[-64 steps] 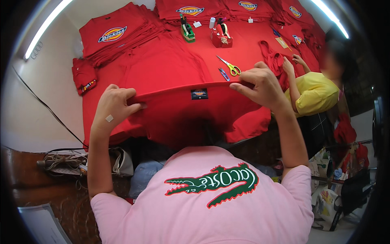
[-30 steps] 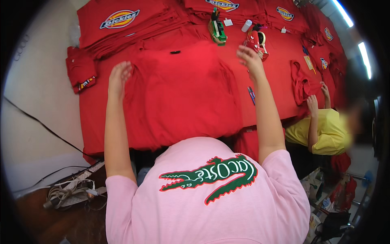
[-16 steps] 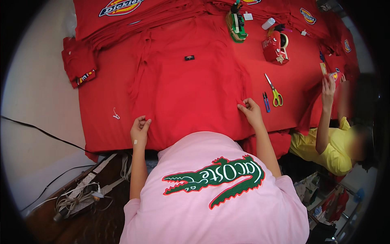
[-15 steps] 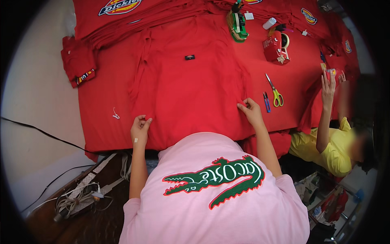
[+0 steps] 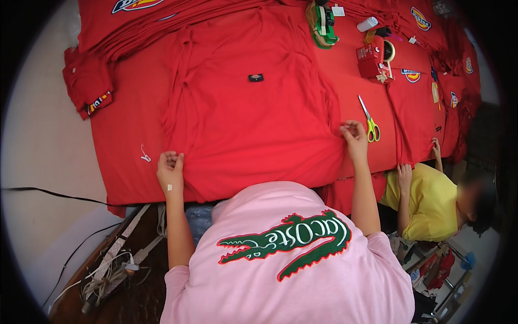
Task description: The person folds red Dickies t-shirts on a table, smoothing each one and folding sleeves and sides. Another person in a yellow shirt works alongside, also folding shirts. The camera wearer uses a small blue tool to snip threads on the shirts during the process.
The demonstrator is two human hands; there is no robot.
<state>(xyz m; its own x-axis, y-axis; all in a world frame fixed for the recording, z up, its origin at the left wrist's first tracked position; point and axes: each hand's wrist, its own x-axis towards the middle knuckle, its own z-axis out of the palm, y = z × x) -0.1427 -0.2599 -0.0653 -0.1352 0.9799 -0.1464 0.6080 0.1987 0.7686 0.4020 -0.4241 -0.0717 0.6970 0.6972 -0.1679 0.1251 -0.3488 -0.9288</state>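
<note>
In front of me a red shirt [image 5: 264, 124] lies spread on the red-covered table, a small dark label [image 5: 256, 78] showing on its upper part. Its lower left edge is pinched between the fingers of my left hand [image 5: 170, 168], which has a small pale sticker on the wrist. My right hand [image 5: 354, 140] grips the lower right edge with thumb and fingers, pulling the cloth taut between both hands. Just right of that hand lie scissors with yellow-green handles [image 5: 373, 131].
Stacked red shirts [image 5: 216, 24] line the back; a folded one [image 5: 86, 81] hangs at the left edge. A green tape dispenser [image 5: 324, 29], white bottle [image 5: 367, 24] and red box [image 5: 371, 60] stand behind. A co-worker in yellow [image 5: 429, 202] handles red shirts at right. Cables [image 5: 110, 275] lie lower left.
My hands have moved apart, stretching the shirt's lower edge, and my right hand now covers the blue thread snips. The co-worker has lowered both hands and laid a red shirt on the table.
</note>
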